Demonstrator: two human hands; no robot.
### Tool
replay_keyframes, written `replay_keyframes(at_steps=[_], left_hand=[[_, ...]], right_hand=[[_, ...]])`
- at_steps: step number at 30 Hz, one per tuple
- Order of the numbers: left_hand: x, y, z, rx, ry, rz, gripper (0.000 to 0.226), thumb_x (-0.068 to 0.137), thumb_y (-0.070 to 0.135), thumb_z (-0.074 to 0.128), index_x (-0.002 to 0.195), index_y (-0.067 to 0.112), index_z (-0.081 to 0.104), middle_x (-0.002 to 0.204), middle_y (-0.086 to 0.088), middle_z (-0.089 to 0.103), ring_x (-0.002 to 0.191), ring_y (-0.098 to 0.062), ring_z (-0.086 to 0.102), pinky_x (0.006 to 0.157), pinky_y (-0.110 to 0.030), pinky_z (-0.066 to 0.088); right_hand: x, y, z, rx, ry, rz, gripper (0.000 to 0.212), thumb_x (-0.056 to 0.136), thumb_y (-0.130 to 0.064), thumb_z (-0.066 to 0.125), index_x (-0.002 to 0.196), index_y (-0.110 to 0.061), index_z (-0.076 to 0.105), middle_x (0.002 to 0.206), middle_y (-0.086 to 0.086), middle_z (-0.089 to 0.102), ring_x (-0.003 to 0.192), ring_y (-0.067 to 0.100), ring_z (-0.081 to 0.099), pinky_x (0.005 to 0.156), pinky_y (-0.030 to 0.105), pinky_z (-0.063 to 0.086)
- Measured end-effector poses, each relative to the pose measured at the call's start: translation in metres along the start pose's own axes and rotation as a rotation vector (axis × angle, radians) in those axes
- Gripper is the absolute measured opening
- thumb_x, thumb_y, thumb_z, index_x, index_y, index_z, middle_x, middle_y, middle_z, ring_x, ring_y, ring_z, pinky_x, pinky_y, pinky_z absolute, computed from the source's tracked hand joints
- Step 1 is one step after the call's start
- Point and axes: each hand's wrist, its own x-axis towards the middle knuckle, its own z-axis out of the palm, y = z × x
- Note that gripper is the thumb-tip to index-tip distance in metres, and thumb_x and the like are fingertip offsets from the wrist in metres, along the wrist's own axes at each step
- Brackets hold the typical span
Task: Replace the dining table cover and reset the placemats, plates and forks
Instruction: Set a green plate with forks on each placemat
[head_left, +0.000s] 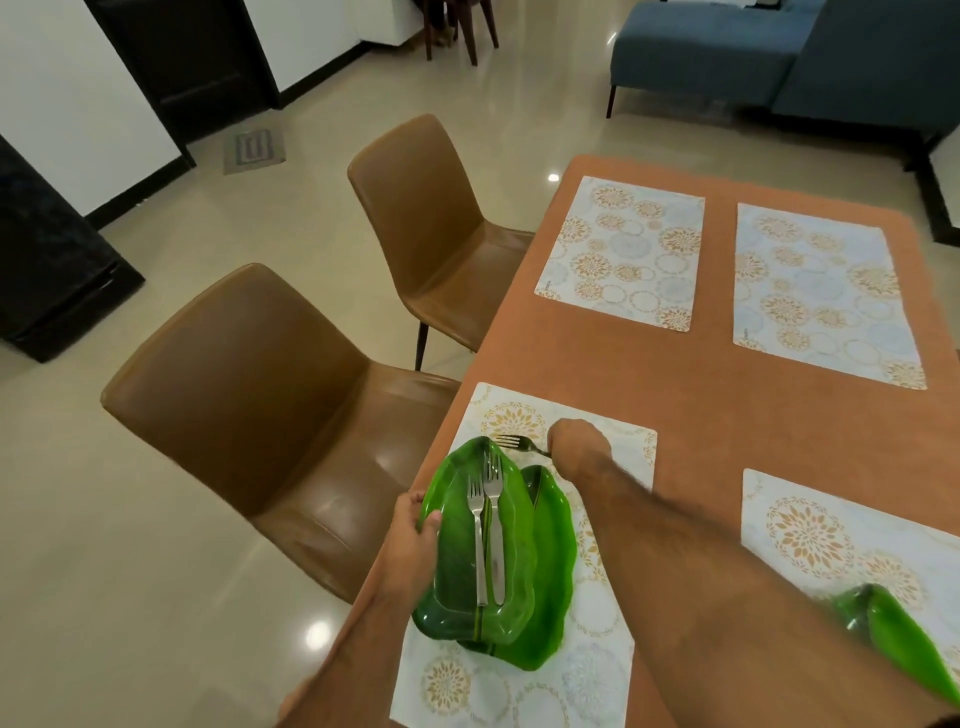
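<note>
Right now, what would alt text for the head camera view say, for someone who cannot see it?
A person's left hand holds green plates carrying two forks, while the right hand sets a third fork on a patterned placemat. Three more placemats lie on the orange-covered table.

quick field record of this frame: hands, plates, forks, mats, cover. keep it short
left hand: holds the upper green plate by its left rim
right hand: pinches a fork by its handle, over the near-left placemat
forks on upper plate: two or three, overlapping, tines pointing away
lower green plate: on the near-left placemat, partly under the upper plate
third green plate: on the near-right placemat, partly hidden by the right arm
far placemats: two, bare
table cover: orange, laid
</note>
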Motion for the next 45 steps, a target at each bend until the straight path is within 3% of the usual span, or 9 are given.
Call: replay_keyframes(at_steps=[10, 15, 17, 20, 25, 28, 33, 37, 45], left_hand=[[0.002, -0.003, 0.003, -0.002, -0.022, -0.017, 0.016, 0.099, 0.021, 0.052, 0.114, 0.025, 0.049, 0.093, 0.004, 0.07, 0.081, -0.023, 0.071, 0.074, -0.049, 0.059], [-0.012, 0.012, 0.02, 0.071, 0.046, 0.018, 0.019, 0.1, 0.023, 0.051, 0.118, 0.026, 0.047, 0.093, -0.001, 0.068, 0.071, -0.014, 0.068, 0.051, -0.025, 0.051], [-0.017, 0.019, 0.03, 0.062, 0.073, 0.013, 0.019, 0.1, 0.021, 0.051, 0.117, 0.028, 0.045, 0.095, -0.001, 0.066, 0.076, -0.017, 0.067, 0.055, -0.029, 0.054], [-0.023, 0.023, 0.047, 0.037, 0.087, 0.015, 0.016, 0.098, 0.023, 0.052, 0.109, 0.031, 0.044, 0.097, -0.002, 0.065, 0.086, -0.025, 0.066, 0.077, -0.047, 0.057], [-0.044, 0.03, 0.078, -0.014, 0.062, 0.014, 0.02, 0.099, 0.023, 0.05, 0.118, 0.025, 0.045, 0.1, -0.004, 0.062, 0.094, -0.029, 0.062, 0.085, -0.049, 0.055], [-0.056, 0.033, 0.096, 0.007, 0.038, 0.026, 0.027, 0.099, 0.022, 0.05, 0.125, 0.02, 0.045, 0.1, -0.003, 0.06, 0.095, -0.029, 0.062, 0.086, -0.049, 0.054], [-0.079, 0.033, 0.131, 0.059, 0.002, 0.071, 0.03, 0.098, 0.021, 0.052, 0.127, 0.018, 0.045, 0.094, -0.006, 0.064, 0.08, -0.025, 0.062, 0.072, -0.039, 0.055], [-0.1, 0.032, 0.162, 0.032, 0.005, 0.076, 0.032, 0.098, 0.016, 0.053, 0.129, 0.012, 0.045, 0.083, -0.001, 0.059, 0.068, -0.017, 0.054, 0.066, -0.031, 0.045], [-0.144, 0.032, 0.233, 0.027, 0.048, 0.089, 0.022, 0.097, 0.02, 0.054, 0.119, 0.021, 0.049, 0.1, -0.007, 0.065, 0.084, -0.027, 0.063, 0.077, -0.04, 0.053]], right_hand=[[0.0, -0.003, -0.004, -0.017, 0.06, 0.019, 0.028, 0.088, -0.002, 0.055, 0.109, -0.017, 0.067, 0.111, 0.005, 0.068, 0.102, 0.025, 0.063, 0.084, 0.032, 0.052], [-0.03, -0.017, -0.022, 0.229, 0.096, 0.056, 0.019, 0.084, -0.007, 0.055, 0.093, -0.013, 0.071, 0.091, 0.005, 0.07, 0.088, 0.024, 0.067, 0.073, 0.031, 0.056], [-0.05, -0.019, -0.02, 0.306, -0.031, 0.065, 0.007, 0.084, -0.014, 0.065, 0.08, -0.01, 0.069, 0.074, 0.004, 0.068, 0.068, 0.017, 0.069, 0.059, 0.025, 0.053], [-0.078, -0.012, -0.006, 0.349, -0.191, 0.086, 0.02, 0.083, -0.016, 0.074, 0.067, -0.01, 0.064, 0.058, 0.0, 0.063, 0.034, 0.004, 0.056, 0.036, 0.016, 0.042], [-0.1, 0.011, 0.003, 0.314, -0.064, 0.166, 0.005, 0.08, -0.008, 0.068, 0.076, -0.01, 0.066, 0.082, 0.006, 0.072, 0.077, 0.024, 0.072, 0.071, 0.037, 0.062], [-0.105, 0.037, 0.003, 0.367, -0.111, 0.19, 0.013, 0.077, -0.011, 0.073, 0.069, -0.01, 0.063, 0.072, 0.006, 0.07, 0.073, 0.024, 0.073, 0.069, 0.038, 0.062], [-0.11, 0.109, -0.022, 0.329, -0.129, 0.162, 0.01, 0.082, -0.011, 0.071, 0.079, -0.006, 0.063, 0.084, 0.009, 0.064, 0.067, 0.021, 0.062, 0.052, 0.025, 0.049], [-0.115, 0.199, -0.044, 0.08, 0.026, 0.182, 0.016, 0.084, -0.013, 0.066, 0.097, -0.005, 0.071, 0.1, 0.014, 0.07, 0.094, 0.031, 0.068, 0.067, 0.03, 0.049], [-0.118, 0.369, -0.022, -0.185, -0.055, 0.151, 0.017, 0.085, -0.006, 0.063, 0.1, -0.005, 0.07, 0.103, 0.012, 0.07, 0.093, 0.029, 0.067, 0.078, 0.033, 0.054]])
